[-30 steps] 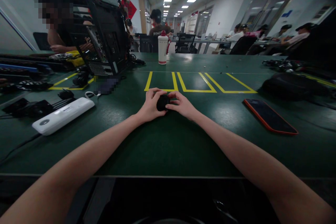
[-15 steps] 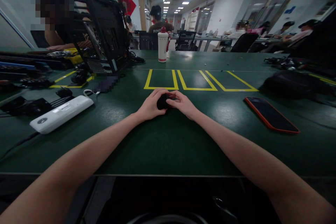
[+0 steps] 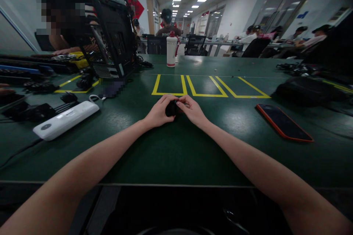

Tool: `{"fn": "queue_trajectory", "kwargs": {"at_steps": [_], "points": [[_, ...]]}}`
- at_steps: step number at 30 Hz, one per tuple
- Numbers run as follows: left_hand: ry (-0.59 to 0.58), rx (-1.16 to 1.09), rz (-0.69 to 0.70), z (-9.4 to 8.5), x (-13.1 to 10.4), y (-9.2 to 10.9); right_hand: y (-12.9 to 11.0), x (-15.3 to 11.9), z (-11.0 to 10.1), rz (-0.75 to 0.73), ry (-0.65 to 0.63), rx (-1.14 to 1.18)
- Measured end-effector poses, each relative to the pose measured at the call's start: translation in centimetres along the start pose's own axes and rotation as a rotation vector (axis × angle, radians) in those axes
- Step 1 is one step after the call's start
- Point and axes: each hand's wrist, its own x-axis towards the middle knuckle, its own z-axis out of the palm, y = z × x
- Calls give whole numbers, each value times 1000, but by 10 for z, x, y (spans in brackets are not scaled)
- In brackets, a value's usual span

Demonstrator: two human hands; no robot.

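A small, dark black object sits between my two hands, just above or on the green table; its exact kind cannot be made out. My left hand curves around it, fingers over the top and thumb below. From the other side, the fingertips and thumb of my right hand are pinched together against its right edge. Any smaller part within that pinch is hidden. Just beyond my fingers, yellow tape marks rectangles on the tabletop.
A phone with an orange edge lies to the right, near a black bag-like bundle. On the left are a white power strip and an open computer case. A white bottle stands farther back. Several people sit around the room.
My right thumb and fingers have shifted slightly at the object's right edge, and more of its dark side shows. The camera view has tilted up a little.
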Motion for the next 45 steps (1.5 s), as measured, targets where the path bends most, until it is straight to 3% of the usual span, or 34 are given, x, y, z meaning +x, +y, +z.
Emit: {"fn": "queue_trajectory", "kwargs": {"at_steps": [3, 10, 15, 21, 25, 29, 32, 38, 45], "points": [[1, -5, 1, 0, -1, -1, -2, -4, -1, -40, -43, -42], [20, -10, 5, 0, -1, -1, 5, -1, -7, 37, -159, 70], [20, -6, -16, 0, -1, -1, 9, 4, -6, 114, -140, 9], [22, -8, -7, 1, -1, -2, 5, 10, -3, 222, -91, -240], [27, -18, -14, 3, 0, -3, 2, 9, 0, 143, 18, -324], [48, -32, -32, 5, 0, -5, -2, 5, 1, -66, 74, -216], [44, -52, -61, 4, -1, -6, -5, 0, -2, -141, 20, -179], [30, -107, -122, 4, -5, -9, -3, -9, -13, -83, -191, -35], [44, -135, -123, 8, -5, -13, -2, -6, -17, -39, -236, 7]]}}
